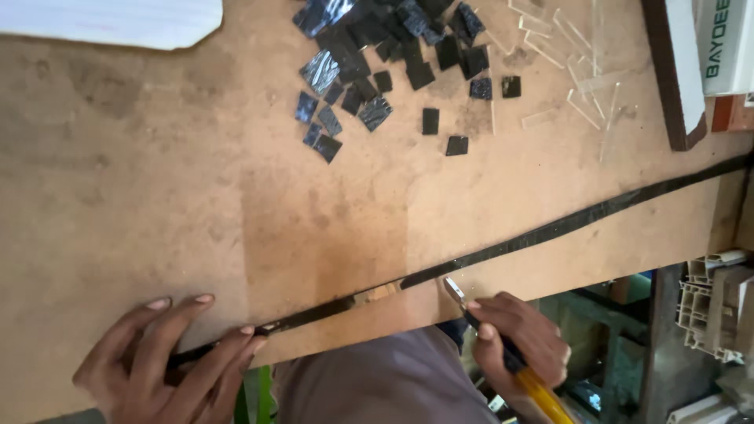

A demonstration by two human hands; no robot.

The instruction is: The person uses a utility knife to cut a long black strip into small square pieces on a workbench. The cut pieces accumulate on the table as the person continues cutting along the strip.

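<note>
Along the bench [196, 180] edge, our left hand [161, 357] presses flat on the long black glass strip [550, 230] while our right hand [522, 341] grips a yellow-handled cutter [503, 353]; loosened pressure could let the strip slip and snap unevenly

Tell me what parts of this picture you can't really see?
- Head view: the cutter in the right hand; its yellow handle runs off the bottom edge.
- The black strip under the left hand: fingers cover that end.
- The pile of dark squares is cut off by the top edge.
- The clear strips are too faint to count.
</note>
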